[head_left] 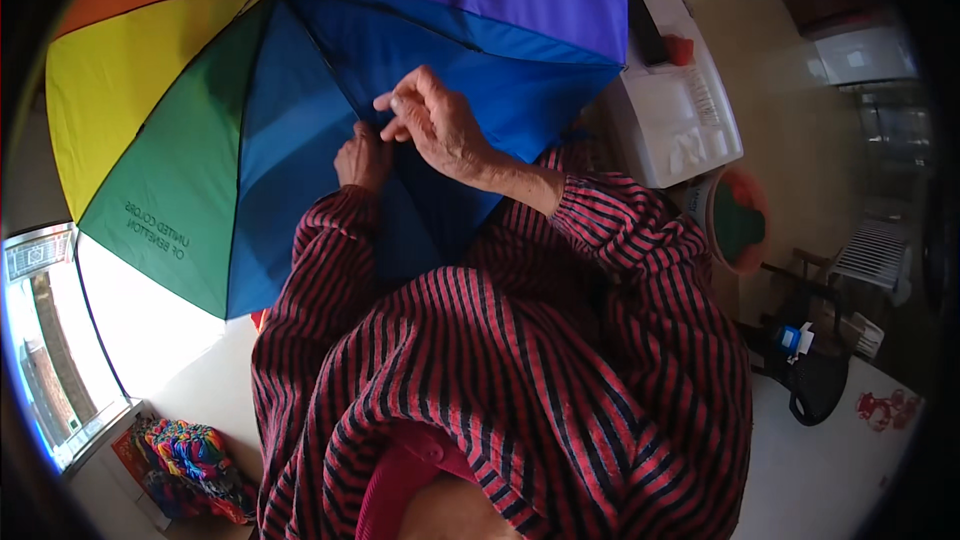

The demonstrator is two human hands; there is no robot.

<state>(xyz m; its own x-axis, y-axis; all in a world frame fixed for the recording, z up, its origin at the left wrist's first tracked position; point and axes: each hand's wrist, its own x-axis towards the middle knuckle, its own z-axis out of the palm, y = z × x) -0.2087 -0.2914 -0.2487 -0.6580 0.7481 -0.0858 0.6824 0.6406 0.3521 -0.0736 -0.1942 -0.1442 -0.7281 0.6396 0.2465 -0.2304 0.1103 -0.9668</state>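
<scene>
A multicoloured umbrella (430, 30) is spread open in front of me, its inner side with dark ribs facing me. My left hand (363, 157) is closed on an umbrella rib and the blue cloth beside it, with the thumb pointing up. Just right of it and a little higher, my right hand (435, 128) is raised over the blue panel. Its fingers are bent and drawn together; whatever they pinch is too small to make out. A ring-like band shows on one of its fingers. The umbrella's lower blue part reaches down to my lap.
A white plastic box (690, 125) stands to the right, with a black flat object (648, 28) and a small red item on top. Near it is a round tub (738, 220) with something green inside. A colourful knotted bundle (190, 455) lies at lower left, below a bright window (60, 350).
</scene>
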